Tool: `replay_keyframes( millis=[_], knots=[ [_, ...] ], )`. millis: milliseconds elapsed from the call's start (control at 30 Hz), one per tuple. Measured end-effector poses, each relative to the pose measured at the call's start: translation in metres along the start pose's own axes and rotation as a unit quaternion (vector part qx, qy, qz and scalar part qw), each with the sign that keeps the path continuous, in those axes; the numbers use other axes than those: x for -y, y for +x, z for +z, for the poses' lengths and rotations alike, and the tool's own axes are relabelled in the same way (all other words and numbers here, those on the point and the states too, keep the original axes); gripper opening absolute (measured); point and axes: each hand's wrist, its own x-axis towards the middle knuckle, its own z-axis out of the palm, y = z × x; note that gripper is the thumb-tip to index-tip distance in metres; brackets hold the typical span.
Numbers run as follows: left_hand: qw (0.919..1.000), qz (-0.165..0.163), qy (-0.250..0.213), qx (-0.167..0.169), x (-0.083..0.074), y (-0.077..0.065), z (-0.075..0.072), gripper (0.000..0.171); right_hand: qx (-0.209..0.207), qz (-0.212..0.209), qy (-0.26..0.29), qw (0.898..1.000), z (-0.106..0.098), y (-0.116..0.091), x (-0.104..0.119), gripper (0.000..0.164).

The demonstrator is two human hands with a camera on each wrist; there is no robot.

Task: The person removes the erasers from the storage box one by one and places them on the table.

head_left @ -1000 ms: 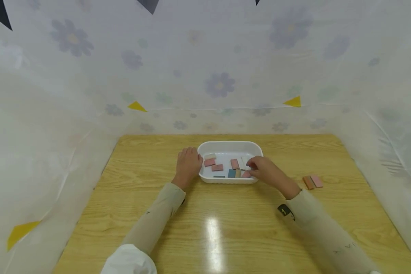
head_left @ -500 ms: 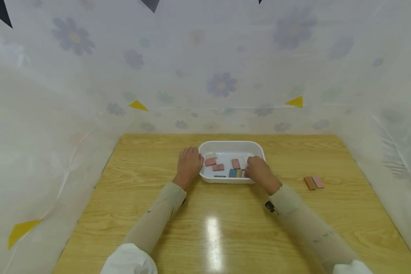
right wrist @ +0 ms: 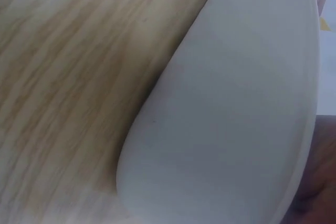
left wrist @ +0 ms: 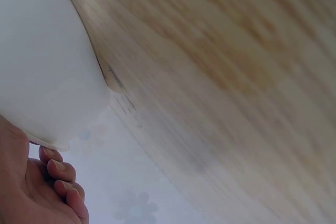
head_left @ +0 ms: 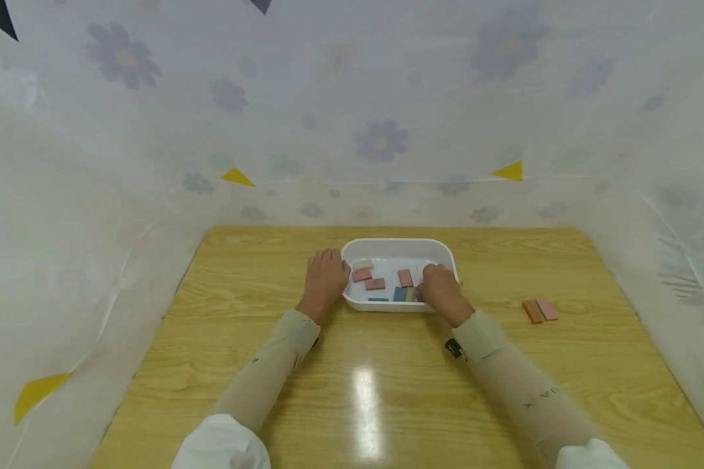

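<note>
In the head view a white tray (head_left: 399,306) holds small flat rectangular pieces. My left hand (head_left: 325,281) grips its left rim; the left wrist view shows the curled fingers (left wrist: 60,170) right at the rim's edge. My right hand (head_left: 442,290) reaches over the near right side, its fingers bent down among the pieces. What those fingers hold I cannot tell, as the hand covers them, and in the right wrist view the tray wall (right wrist: 210,119) hides most of the hand. Beside the right fingers lie a beige piece (head_left: 410,294), a blue piece (head_left: 399,294) and a pink piece (head_left: 405,278).
On the tray's left side sit two more pink pieces, one (head_left: 375,284) nearer the middle, and a cream piece (head_left: 363,265). An orange-brown piece (head_left: 532,311) and a pink piece (head_left: 547,309) lie on the wooden table (head_left: 305,404) to the right. Flowered sheeting (head_left: 381,140) surrounds the table.
My right hand has moved left and further into the tray, and its fingers now cover the pink piece at the near right. The left hand stays on the rim.
</note>
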Motion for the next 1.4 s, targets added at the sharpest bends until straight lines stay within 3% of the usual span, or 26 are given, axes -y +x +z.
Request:
replay_keyframes(
  millis=[367, 633, 767, 1000, 1233, 1400],
  knots=[
    [1.0, 0.001, 0.005, -0.007, 0.001, 0.001, 0.001, 0.028, 0.023, 0.046, 0.016, 0.999, -0.001, 0.004, 0.002, 0.014],
    [1.0, 0.0, 0.007, -0.005, 0.0, 0.001, 0.0, 0.028, 0.018, 0.023, -0.003, 1.0, -0.001, 0.005, 0.003, 0.021],
    [1.0, 0.002, 0.007, 0.001, -0.001, 0.0, 0.001, 0.027, 0.005, 0.015, -0.009, 1.0, 0.002, 0.004, 0.0, 0.02],
    [0.9997, 0.002, 0.013, -0.02, 0.0, 0.003, 0.002, 0.028, -0.021, 0.018, 0.019, 0.999, 0.004, 0.005, 0.0, 0.022],
    [0.9999, 0.001, 0.012, -0.009, 0.0, 0.002, 0.003, 0.028, -0.058, -0.007, 0.033, 0.998, 0.009, 0.004, -0.002, 0.027],
    [0.9997, 0.002, 0.018, -0.014, 0.001, 0.001, 0.004, 0.029, -0.072, 0.0, 0.071, 0.995, 0.008, 0.002, 0.0, 0.022]
  ],
)
